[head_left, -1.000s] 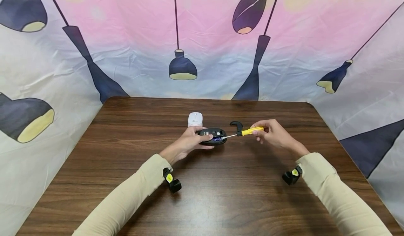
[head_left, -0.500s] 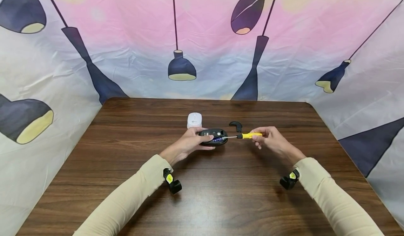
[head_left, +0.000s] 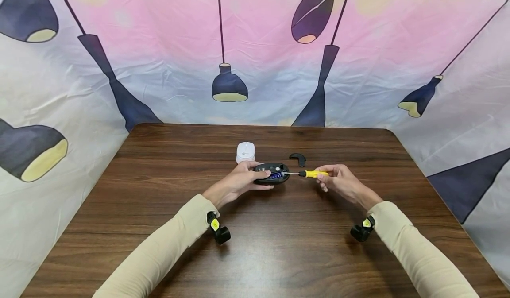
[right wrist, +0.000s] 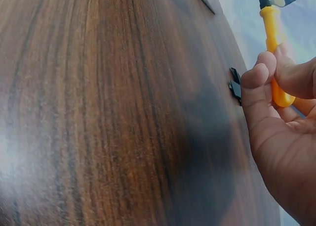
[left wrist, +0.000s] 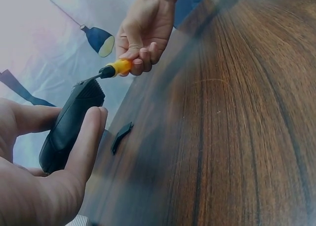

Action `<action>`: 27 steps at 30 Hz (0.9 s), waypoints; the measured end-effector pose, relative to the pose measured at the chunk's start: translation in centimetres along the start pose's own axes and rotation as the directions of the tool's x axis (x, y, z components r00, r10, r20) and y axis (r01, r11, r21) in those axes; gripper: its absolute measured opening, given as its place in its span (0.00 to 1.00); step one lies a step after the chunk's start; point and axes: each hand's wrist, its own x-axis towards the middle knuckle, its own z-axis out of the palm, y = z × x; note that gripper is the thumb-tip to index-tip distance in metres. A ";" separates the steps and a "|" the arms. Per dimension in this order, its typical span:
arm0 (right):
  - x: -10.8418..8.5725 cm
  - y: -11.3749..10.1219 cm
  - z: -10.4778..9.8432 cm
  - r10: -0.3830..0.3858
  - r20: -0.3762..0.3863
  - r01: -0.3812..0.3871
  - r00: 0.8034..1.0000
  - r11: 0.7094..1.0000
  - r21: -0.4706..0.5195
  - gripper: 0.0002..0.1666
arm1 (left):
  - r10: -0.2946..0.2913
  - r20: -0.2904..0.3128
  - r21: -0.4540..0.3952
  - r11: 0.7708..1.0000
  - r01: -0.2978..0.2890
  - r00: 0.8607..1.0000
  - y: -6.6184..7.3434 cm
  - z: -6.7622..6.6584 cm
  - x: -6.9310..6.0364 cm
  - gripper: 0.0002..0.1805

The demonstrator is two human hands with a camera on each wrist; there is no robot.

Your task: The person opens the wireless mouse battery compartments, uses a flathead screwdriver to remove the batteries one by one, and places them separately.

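Note:
My left hand grips a black computer mouse above the table, its underside turned up and its battery bay uncovered. A blue battery shows in the bay. My right hand pinches the yellow handle of a screwdriver, seen close in the right wrist view. The shaft points left, and its tip meets the bay's right end. In the left wrist view the black mouse stands on edge between thumb and fingers, hiding the bay. Behind the screwdriver lies a curved black battery cover.
A white mouse lies on the wooden table just behind the black mouse. A printed fabric backdrop hangs behind the table's far edge. Each wrist wears a small black camera.
My right hand has come down and slightly left, levelling the screwdriver, which leaves the battery cover in plainer sight. The black mouse has shifted slightly right, with its underside tilted more into view.

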 end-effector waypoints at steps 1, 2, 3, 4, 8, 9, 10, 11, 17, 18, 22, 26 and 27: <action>0.0 0.1 0.0 0.004 0.005 -0.004 1.000 1.000 0.014 0.16 | 0.000 0.007 -0.001 1.000 0.000 1.000 0.0 0.0 0.0 0.23; 0.0 0.1 0.0 0.010 0.006 -0.010 1.000 1.000 0.024 0.16 | 0.000 0.013 -0.002 1.000 0.000 1.000 0.0 0.0 0.0 0.23; -0.1 0.1 -0.1 0.013 0.005 -0.013 1.000 1.000 0.025 0.16 | 0.001 0.017 0.000 1.000 -0.001 1.000 0.0 0.0 0.0 0.23; -0.1 0.1 -0.1 0.014 0.005 -0.014 1.000 1.000 0.022 0.17 | 0.002 0.021 0.003 1.000 -0.002 1.000 0.0 0.0 0.0 0.22; -0.2 -0.5 -0.3 0.002 -0.006 -0.002 1.000 0.998 -0.065 0.18 | -0.006 0.003 0.002 1.000 0.006 1.000 0.0 0.0 0.2 0.23; -0.2 -0.7 -0.4 -0.006 -0.011 0.005 1.000 0.995 -0.104 0.18 | -0.009 -0.003 0.002 1.000 0.009 1.000 0.0 0.0 0.2 0.23; -0.2 -1.0 -0.5 -0.011 -0.016 0.009 1.000 0.990 -0.144 0.17 | -0.012 -0.009 0.003 1.000 0.012 1.000 0.1 0.0 0.2 0.24; -0.2 -1.3 -0.6 -0.019 -0.020 0.014 1.000 0.981 -0.195 0.17 | -0.016 -0.015 0.003 1.000 0.016 1.000 0.1 0.0 0.3 0.24; -0.1 -3.3 -1.1 -0.092 0.018 0.088 0.996 0.858 -0.506 0.09 | -0.024 -0.017 0.016 1.000 0.024 1.000 0.3 0.0 0.3 0.25; -0.1 -3.7 -1.1 -0.104 0.027 0.101 0.994 0.835 -0.541 0.08 | -0.024 -0.016 0.017 1.000 0.025 1.000 0.3 0.0 0.3 0.25; -0.1 -4.6 -0.9 -0.168 0.047 0.157 0.985 0.731 -0.664 0.05 | -0.021 -0.009 0.015 1.000 0.021 1.000 0.4 0.0 0.3 0.25; -0.3 -4.8 -0.7 -0.236 0.052 0.196 0.970 0.642 -0.742 0.04 | -0.023 -0.010 0.018 1.000 0.023 1.000 0.3 0.0 0.3 0.25; -0.4 -4.8 -0.7 -0.243 0.050 0.197 0.969 0.633 -0.749 0.04 | -0.022 -0.009 0.021 1.000 0.022 1.000 0.2 0.0 0.3 0.25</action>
